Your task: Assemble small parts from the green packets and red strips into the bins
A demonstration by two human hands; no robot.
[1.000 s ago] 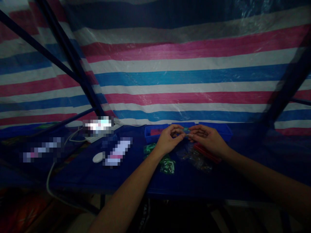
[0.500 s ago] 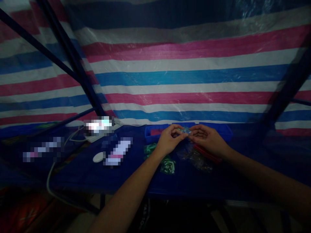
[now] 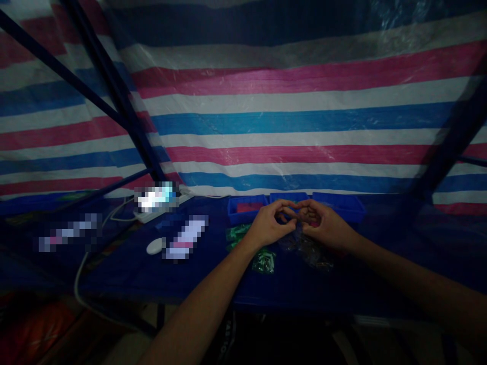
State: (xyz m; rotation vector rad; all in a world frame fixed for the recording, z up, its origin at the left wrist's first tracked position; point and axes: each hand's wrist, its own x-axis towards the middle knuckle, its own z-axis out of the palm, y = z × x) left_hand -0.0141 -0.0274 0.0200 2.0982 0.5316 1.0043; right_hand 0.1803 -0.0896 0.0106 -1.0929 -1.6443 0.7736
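Note:
My left hand (image 3: 271, 224) and my right hand (image 3: 323, 224) meet over the dark blue table (image 3: 198, 276), fingertips pinched together around a small part that the fingers hide. A small bag of green parts (image 3: 263, 262) lies just below my left wrist, and another green bag (image 3: 235, 233) lies to its left. A clear plastic bag (image 3: 314, 256) with small parts lies under my right hand. Behind the hands stands a row of blue trays (image 3: 247, 207), the left one holding something red.
A striped pink, blue and white tarp (image 3: 289, 111) hangs behind the table. Dark poles (image 3: 114, 96) slant at the left. A white round object (image 3: 154, 246), a white power strip (image 3: 152, 215) and a cable (image 3: 78, 274) lie at the table's left.
Both hands have sunk slightly and curled closer together. The small greenish part seen between the fingertips earlier is now hidden by the fingers.

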